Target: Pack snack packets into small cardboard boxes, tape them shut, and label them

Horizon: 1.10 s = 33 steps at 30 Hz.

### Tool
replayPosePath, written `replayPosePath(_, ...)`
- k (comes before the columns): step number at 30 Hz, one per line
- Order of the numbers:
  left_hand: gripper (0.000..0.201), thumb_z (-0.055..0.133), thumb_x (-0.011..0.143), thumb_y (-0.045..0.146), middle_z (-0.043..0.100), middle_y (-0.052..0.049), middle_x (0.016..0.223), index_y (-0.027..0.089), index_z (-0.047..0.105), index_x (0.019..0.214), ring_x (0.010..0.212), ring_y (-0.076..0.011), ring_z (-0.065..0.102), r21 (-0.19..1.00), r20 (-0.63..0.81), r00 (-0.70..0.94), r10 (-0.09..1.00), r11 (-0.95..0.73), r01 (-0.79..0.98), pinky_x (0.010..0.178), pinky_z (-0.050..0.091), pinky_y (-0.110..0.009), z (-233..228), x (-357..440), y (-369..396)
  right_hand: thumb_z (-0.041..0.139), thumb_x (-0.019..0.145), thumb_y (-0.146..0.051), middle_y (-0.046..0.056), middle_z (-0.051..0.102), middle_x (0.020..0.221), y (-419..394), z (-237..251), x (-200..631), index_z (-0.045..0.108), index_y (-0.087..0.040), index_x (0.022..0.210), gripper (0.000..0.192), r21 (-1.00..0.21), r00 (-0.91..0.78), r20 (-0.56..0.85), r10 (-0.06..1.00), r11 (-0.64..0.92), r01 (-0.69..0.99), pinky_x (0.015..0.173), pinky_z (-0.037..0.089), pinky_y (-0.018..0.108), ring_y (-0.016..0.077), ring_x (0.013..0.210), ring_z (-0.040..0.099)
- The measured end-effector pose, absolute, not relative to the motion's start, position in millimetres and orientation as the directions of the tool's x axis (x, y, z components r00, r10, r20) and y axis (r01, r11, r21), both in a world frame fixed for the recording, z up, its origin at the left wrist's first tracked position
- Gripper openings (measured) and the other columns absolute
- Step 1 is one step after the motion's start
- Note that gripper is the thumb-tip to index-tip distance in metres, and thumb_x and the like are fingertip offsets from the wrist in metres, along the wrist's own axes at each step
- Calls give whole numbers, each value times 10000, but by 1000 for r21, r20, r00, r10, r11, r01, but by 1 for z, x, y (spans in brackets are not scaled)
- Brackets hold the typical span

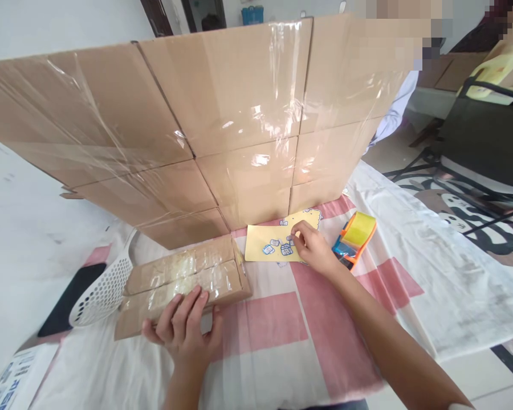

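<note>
My left hand (186, 327) grips the near side of a long, taped cardboard box (179, 267), fingers spread over its top and thumb at its front. On a yellow sheet (259, 239) with small blue-outlined stickers (286, 249), my right hand (310, 245) has thumb and forefinger pinched together. Whatever sits between those fingertips is too small to make out. Just right of that hand lies an orange tape dispenser (359, 239) with a yellow roll.
A tall panel of taped cardboard (239, 114) stands behind the box. A white perforated basket (106, 290) and a black flat object (70, 302) are at left. A pinkish-white cloth (277, 364) covers the table. Right, another person's sleeve (399, 108) and a black chair (487, 131) show.
</note>
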<state>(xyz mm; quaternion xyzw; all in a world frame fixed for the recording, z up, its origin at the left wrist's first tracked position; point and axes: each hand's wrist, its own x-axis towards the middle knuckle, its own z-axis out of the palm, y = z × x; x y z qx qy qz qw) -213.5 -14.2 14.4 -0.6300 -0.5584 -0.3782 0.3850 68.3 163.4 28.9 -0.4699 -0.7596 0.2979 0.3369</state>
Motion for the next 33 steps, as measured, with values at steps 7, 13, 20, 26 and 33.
replayPosePath(7,386,722,775,283,737,-85,975,217,658,1150,1061,-281,573,-57,911,87,404,-87,995,1154,211,-528,12,-216,-16,670,866,-444,-10,570,793,123,16,5,575,-216,897,249,-992,-595,43,802,-35,-119,576,337,255,131,661,487)
replayPosePath(13,402,725,780,298,726,-73,1002,257,652,1174,1074,-289,569,-29,906,67,418,-95,995,1146,190,-547,8,-218,-17,654,862,-372,-16,588,812,112,6,-26,608,-216,877,163,-979,-550,68,832,-50,-196,647,390,268,133,699,531)
replayPosePath(20,418,718,792,293,727,-93,1042,238,638,1199,1102,-291,559,4,890,36,455,-87,996,1164,182,-560,9,-217,-17,672,825,-313,-43,566,855,106,5,-35,557,-246,1268,463,-998,-398,-11,917,-36,-55,600,394,261,113,613,474)
replayPosePath(26,414,720,779,297,731,-92,1046,246,639,1182,1107,-299,563,24,889,15,459,-81,996,1169,173,-578,7,-217,-16,556,900,-284,9,609,843,82,12,-22,748,-216,1021,237,-997,-396,61,916,40,-61,689,423,299,160,735,525)
replayPosePath(33,417,700,800,294,726,-91,1072,237,632,1207,1111,-290,556,33,874,10,486,-79,996,1171,137,-565,9,-215,-18,576,874,-258,-9,593,796,54,12,-11,739,-268,1264,423,-987,-506,-133,852,-161,-12,621,356,280,150,688,421)
